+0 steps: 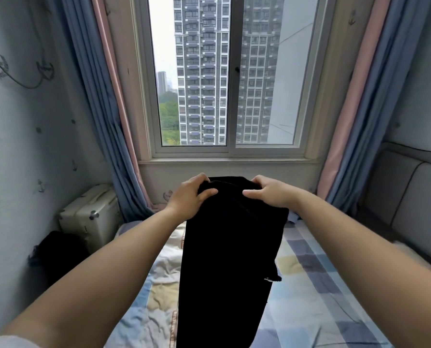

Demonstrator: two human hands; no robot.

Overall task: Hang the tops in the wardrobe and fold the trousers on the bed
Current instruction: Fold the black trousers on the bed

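Now I hold the black trousers point(230, 247) up over the bed point(309, 297), left hand point(190, 197) and right hand point(269, 194) each curled round the top edge, and I judge they should go down flat on it, legs aligned, before folding.

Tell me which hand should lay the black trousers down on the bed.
Neither alone: the left hand and right hand each grip a top corner of the black fabric trousers, held level over the checked bedsheet. Lower both together.
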